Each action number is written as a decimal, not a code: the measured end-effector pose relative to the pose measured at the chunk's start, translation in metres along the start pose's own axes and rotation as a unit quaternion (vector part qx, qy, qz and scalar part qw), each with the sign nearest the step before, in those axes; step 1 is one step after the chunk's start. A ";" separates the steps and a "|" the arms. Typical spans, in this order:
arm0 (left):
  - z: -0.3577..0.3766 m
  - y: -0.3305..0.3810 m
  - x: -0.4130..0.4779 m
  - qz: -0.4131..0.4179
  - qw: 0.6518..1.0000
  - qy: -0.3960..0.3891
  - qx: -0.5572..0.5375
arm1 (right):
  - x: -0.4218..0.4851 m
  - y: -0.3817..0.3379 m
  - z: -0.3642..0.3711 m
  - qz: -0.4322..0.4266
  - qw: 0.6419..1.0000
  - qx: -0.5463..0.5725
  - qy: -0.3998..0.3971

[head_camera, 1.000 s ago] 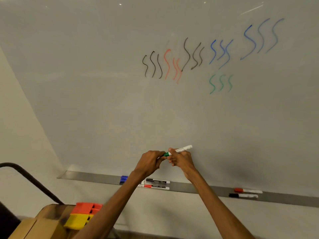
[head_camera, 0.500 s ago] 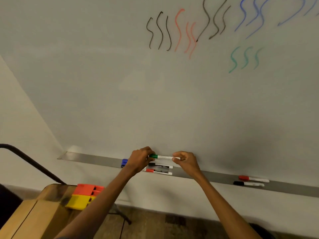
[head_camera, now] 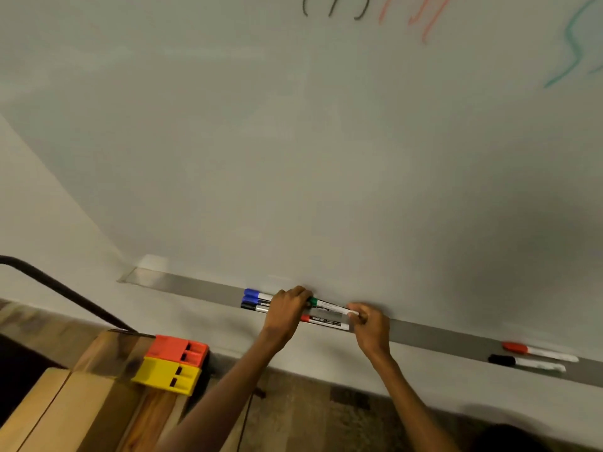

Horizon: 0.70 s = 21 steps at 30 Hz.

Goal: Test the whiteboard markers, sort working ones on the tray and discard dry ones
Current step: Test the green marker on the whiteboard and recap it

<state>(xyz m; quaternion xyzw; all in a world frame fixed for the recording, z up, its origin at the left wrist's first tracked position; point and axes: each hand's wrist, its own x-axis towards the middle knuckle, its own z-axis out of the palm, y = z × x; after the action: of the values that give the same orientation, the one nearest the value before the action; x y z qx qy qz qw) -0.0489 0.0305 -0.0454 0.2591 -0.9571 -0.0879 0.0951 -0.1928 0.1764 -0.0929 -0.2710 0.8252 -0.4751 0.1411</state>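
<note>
A capped green marker (head_camera: 329, 306) lies level just above the grey marker tray (head_camera: 202, 288), held at both ends. My left hand (head_camera: 287, 308) pinches its green cap end and my right hand (head_camera: 368, 321) grips its white tail. Under it on the tray lies a red marker (head_camera: 324, 322). To the left lie two blue markers (head_camera: 256, 294) and a black marker (head_camera: 253, 307), partly hidden by my left hand. Further right on the tray rest another red marker (head_camera: 538, 351) and another black marker (head_camera: 527, 363).
The whiteboard (head_camera: 326, 158) carries black, red and green test squiggles along its top edge. A wooden table (head_camera: 81, 402) at lower left holds an orange block (head_camera: 177, 349) and a yellow block (head_camera: 166, 375). A dark curved bar (head_camera: 62, 288) rises at the left.
Both hands brought the green marker down from in front of the board to the tray, beside the group of markers. The view tilted downward, so the squiggles slid up.
</note>
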 end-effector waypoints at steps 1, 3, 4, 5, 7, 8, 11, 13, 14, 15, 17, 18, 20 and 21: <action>0.005 -0.001 -0.001 -0.005 1.000 0.001 0.005 | 0.000 0.005 0.004 -0.011 1.000 -0.014 0.002; 0.016 -0.004 -0.004 -0.014 1.000 -0.004 0.008 | -0.002 0.012 0.011 -0.027 0.999 -0.039 0.008; 0.022 -0.006 -0.006 -0.013 1.000 -0.005 0.008 | -0.004 0.015 0.014 -0.039 0.998 -0.048 0.013; 0.027 -0.008 -0.008 -0.012 1.000 -0.006 0.009 | -0.006 0.018 0.016 -0.051 0.997 -0.051 0.016; 0.033 -0.011 -0.009 -0.008 1.000 0.003 0.014 | -0.009 0.020 0.019 -0.071 0.996 -0.045 0.021; 0.036 -0.013 -0.009 -0.006 1.000 0.010 0.018 | -0.011 0.020 0.020 -0.074 0.996 -0.044 0.021; 0.037 -0.012 -0.011 -0.002 0.999 0.015 0.038 | -0.011 0.021 0.021 -0.063 0.997 -0.044 0.021; 0.041 -0.011 -0.012 0.003 0.999 0.016 0.047 | -0.010 0.019 0.021 -0.067 0.996 -0.049 0.024; 0.043 -0.011 -0.013 0.002 0.999 0.015 0.042 | -0.011 0.018 0.021 -0.069 0.996 -0.054 0.024; 0.045 -0.010 -0.014 -0.003 0.999 0.011 0.036 | -0.012 0.015 0.020 -0.070 0.996 -0.057 0.025; 0.050 -0.010 -0.018 -0.011 0.999 0.012 0.037 | -0.014 0.012 0.022 -0.070 0.996 -0.055 0.032; 0.053 -0.010 -0.019 -0.011 0.999 0.017 0.043 | -0.016 0.012 0.022 -0.070 0.996 -0.053 0.034; 0.054 -0.008 -0.022 -0.006 0.998 0.026 0.054 | -0.021 0.012 0.022 -0.072 0.995 -0.054 0.032; 0.054 -0.007 -0.023 -0.005 0.998 0.032 0.059 | -0.022 0.012 0.021 -0.073 0.995 -0.057 0.033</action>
<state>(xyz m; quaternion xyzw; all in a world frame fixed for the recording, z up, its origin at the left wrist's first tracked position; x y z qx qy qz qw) -0.0382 0.0423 -0.1020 0.2716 -0.9558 -0.0230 0.1098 -0.1682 0.1796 -0.1146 -0.3225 0.8329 -0.4454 0.0629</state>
